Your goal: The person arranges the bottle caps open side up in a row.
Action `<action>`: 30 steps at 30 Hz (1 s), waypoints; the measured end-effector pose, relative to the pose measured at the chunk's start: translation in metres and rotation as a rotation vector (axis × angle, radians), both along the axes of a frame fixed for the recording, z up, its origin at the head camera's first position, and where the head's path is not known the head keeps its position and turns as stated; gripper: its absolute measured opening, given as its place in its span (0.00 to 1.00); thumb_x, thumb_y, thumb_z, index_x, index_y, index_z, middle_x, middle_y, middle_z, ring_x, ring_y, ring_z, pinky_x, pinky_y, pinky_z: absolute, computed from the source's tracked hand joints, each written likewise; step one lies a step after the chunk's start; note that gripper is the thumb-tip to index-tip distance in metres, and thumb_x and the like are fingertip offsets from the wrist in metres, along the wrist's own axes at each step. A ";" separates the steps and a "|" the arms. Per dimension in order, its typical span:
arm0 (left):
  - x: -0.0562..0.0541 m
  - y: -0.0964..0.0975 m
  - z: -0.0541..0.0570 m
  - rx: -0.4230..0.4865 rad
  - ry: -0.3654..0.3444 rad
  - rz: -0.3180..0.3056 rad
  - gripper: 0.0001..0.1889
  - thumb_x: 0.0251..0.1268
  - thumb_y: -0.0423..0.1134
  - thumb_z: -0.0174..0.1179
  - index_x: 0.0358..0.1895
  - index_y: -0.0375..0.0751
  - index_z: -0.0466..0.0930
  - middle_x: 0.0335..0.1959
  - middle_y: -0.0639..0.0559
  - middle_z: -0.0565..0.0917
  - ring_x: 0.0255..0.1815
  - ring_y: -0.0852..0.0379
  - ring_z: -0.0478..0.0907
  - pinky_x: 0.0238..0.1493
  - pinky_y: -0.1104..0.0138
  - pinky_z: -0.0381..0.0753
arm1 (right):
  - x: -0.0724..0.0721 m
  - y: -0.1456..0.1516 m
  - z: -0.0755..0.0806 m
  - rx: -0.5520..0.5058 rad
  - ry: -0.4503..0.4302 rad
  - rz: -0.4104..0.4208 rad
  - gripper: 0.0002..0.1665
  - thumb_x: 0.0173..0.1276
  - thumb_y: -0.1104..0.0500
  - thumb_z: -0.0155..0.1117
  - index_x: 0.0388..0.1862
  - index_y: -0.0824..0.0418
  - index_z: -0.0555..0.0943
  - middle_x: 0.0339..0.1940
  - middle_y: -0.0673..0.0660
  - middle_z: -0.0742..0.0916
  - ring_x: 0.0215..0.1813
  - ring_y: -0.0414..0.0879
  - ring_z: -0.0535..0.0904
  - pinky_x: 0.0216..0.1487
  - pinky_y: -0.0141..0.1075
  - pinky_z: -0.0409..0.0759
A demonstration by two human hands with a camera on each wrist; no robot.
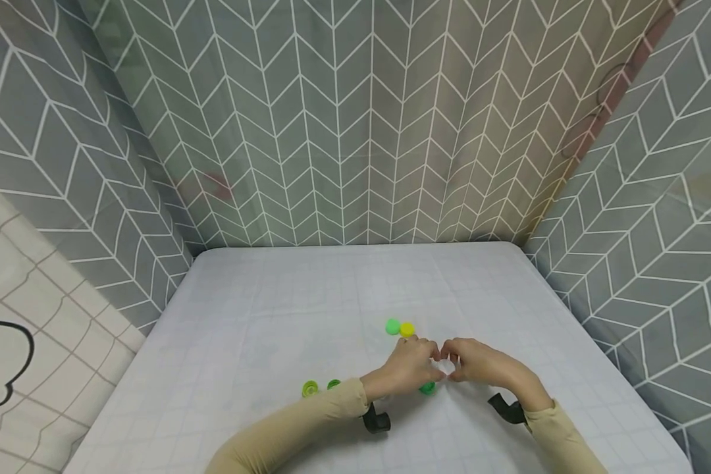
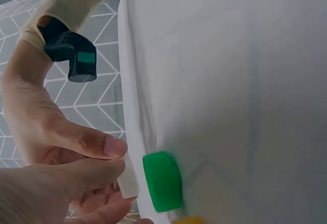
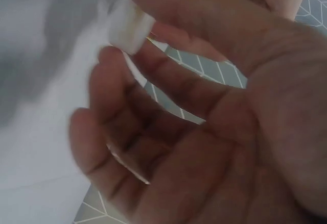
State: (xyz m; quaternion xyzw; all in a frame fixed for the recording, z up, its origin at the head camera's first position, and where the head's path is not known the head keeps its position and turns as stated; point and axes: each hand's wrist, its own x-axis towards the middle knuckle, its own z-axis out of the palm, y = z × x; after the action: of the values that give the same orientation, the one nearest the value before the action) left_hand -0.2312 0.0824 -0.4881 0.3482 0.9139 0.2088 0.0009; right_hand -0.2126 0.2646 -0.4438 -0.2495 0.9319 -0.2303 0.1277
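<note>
My left hand [image 1: 409, 365] and right hand [image 1: 486, 362] meet over the table, fingertips almost together. Between them is a small whitish piece [image 3: 130, 27], pinched by the right thumb and fingers; its kind cannot be told. The left thumb and fingers pinch the same piece from the other side, partly hidden in the left wrist view. Just below the left hand lies a green round cap [image 1: 428, 388]. Beyond that hand, a light green disc [image 1: 393, 326] sits beside a yellow disc [image 1: 407, 329].
A yellow-green round cap [image 1: 310, 388] and another green cap [image 1: 333, 384] lie left of the left forearm, the latter partly covered by the sleeve. A white cloth covers the table [image 1: 261, 309]. Grey patterned curtains [image 1: 343, 131] enclose its back and sides.
</note>
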 end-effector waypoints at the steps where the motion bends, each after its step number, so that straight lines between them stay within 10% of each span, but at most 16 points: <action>1: 0.001 0.001 -0.001 -0.030 0.013 0.003 0.14 0.56 0.53 0.68 0.40 0.51 0.82 0.36 0.62 0.81 0.37 0.64 0.71 0.46 0.67 0.68 | 0.000 0.000 -0.001 0.002 -0.025 0.000 0.18 0.52 0.66 0.72 0.43 0.62 0.80 0.36 0.51 0.82 0.34 0.41 0.73 0.33 0.32 0.72; 20: 0.011 0.006 -0.006 -0.158 0.068 -0.001 0.15 0.54 0.54 0.69 0.30 0.51 0.76 0.28 0.62 0.70 0.32 0.63 0.64 0.35 0.69 0.62 | 0.003 -0.005 -0.012 0.021 -0.104 -0.004 0.19 0.48 0.67 0.73 0.39 0.60 0.76 0.29 0.51 0.78 0.29 0.40 0.69 0.30 0.33 0.68; 30: 0.006 -0.002 0.004 -0.109 -0.094 -0.022 0.18 0.58 0.53 0.67 0.46 0.46 0.79 0.34 0.61 0.78 0.32 0.65 0.68 0.38 0.72 0.71 | 0.004 -0.005 -0.004 0.054 -0.100 -0.042 0.25 0.51 0.59 0.76 0.48 0.59 0.79 0.35 0.53 0.79 0.36 0.43 0.72 0.35 0.35 0.71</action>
State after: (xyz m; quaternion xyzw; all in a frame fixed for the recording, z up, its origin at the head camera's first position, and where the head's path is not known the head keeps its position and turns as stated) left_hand -0.2247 0.0806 -0.4845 0.3475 0.9189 0.1749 0.0648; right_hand -0.2091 0.2593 -0.4478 -0.2143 0.9353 -0.2200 0.1758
